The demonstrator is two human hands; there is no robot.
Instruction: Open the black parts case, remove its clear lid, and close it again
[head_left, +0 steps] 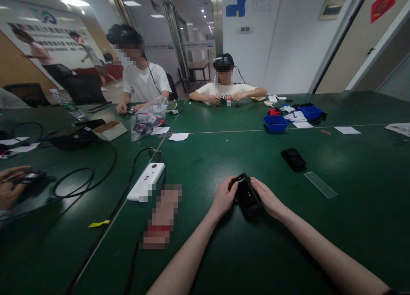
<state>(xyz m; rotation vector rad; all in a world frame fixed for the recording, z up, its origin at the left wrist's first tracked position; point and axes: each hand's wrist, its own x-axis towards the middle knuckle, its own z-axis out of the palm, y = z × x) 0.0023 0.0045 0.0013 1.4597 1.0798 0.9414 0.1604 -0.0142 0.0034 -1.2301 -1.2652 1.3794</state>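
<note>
Between my two hands is a black hollow case (248, 197), tilted above the green table (205, 252), with its dark inside facing me. My left hand (226, 194) grips its upper left edge, thumb at the rim. On the opposite side, the fingers of my right hand (265, 197) are closed around the right edge. What lies deep inside the case is too dark to make out. To the right of my right hand rests a black device (294, 159) with a ridged face. A clear flat strip (320, 185) lies just beyond it, nearer to me.
A white power bank (147, 182) and a blurred-out flat item lie left of my hands, beside black cables (92, 175). Farther off are a clear plastic bag (149, 120), a small open box (110, 130) and blue trays (276, 123). Several people sit around the table.
</note>
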